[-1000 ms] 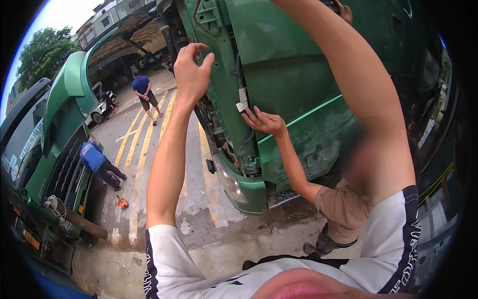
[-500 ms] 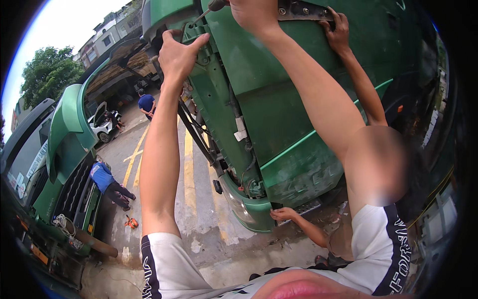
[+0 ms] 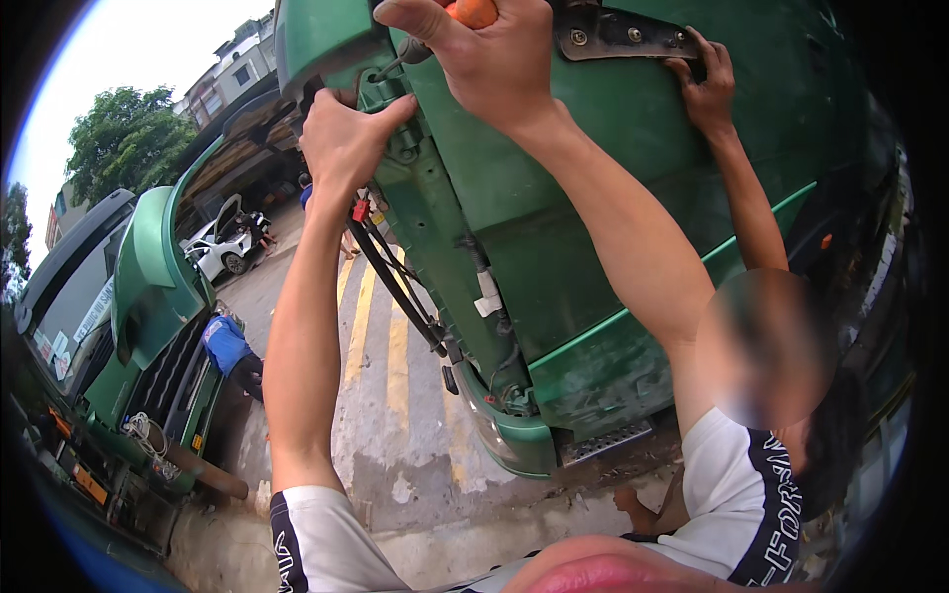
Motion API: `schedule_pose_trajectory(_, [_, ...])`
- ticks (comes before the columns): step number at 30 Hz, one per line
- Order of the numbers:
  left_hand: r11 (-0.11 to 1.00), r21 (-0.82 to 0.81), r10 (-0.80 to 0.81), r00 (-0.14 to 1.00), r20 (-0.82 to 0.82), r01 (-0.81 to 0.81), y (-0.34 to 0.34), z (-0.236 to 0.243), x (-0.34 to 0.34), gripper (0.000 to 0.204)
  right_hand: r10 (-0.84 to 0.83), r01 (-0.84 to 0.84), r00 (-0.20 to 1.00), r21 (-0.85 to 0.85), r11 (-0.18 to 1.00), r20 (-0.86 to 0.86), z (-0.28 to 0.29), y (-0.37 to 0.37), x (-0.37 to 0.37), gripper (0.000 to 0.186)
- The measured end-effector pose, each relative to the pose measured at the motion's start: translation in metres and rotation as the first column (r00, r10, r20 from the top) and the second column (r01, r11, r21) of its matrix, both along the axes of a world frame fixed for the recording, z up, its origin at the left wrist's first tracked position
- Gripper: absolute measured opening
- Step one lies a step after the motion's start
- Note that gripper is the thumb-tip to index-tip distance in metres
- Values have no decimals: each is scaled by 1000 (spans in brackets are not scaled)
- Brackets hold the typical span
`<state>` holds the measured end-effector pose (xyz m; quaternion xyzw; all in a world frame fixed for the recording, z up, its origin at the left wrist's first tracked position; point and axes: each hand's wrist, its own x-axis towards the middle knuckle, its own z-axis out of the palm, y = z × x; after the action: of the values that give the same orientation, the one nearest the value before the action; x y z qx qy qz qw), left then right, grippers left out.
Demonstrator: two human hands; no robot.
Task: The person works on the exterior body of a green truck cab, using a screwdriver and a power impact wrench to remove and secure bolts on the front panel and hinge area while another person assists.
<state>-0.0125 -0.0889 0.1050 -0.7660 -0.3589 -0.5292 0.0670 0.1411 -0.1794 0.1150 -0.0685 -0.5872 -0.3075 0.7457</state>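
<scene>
My right hand [image 3: 504, 69] is closed round the orange handle of a screwdriver [image 3: 473, 12], near the top edge. The dark end of its handle and thin shaft point down-left at a green hinge bracket [image 3: 383, 92] on the truck cab. My left hand [image 3: 346, 143] grips that bracket, its thumb across the front and its fingers partly hidden behind. The screwdriver's tip meets the bracket's top, but what it touches is too small to tell. Right of my right hand, a black bolted metal plate [image 3: 623, 38] lies against the green cab panel [image 3: 524, 178].
Another person's hand [image 3: 710, 91] holds the plate's right end. Cables and a black strut [image 3: 395, 272] hang below the bracket, above the bumper corner [image 3: 519, 450]. Another green truck [image 3: 148, 296] stands at left, with a person in blue [image 3: 229, 341] beside it.
My right hand and the screwdriver sit lower in view, with the orange handle now showing. My left hand still grips the bracket. The co-worker's lower hand has left the bumper corner.
</scene>
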Motion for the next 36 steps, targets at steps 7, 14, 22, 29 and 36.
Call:
schedule_pose_trajectory(7, [742, 61, -663, 717, 214, 668, 58, -14, -47, 50, 136, -135, 991, -132, 982, -8, 3, -4, -9, 42])
schedule_pose_trajectory(14, [914, 268, -331, 942, 58, 304, 54, 2, -27, 25, 17, -17, 1000, 58, 998, 1, -2, -3, -9, 41])
schedule_pose_trajectory(22, [833, 552, -5, 998, -56, 36, 47, 18, -26, 25, 155, -154, 988, 116, 981, 6, -1, -63, -22, 40])
schedule_pose_trajectory(29, [835, 545, 111, 993, -38, -72, 35, 17, -19, 23, 139, -140, 990, 62, 988, 21, -12, -84, -28, 40])
schedule_pose_trajectory(36, [807, 504, 398, 914, -80, -307, 22, 11, 1, 25, 245, -245, 969, -11, 969, -6, -32, -101, -37, 39])
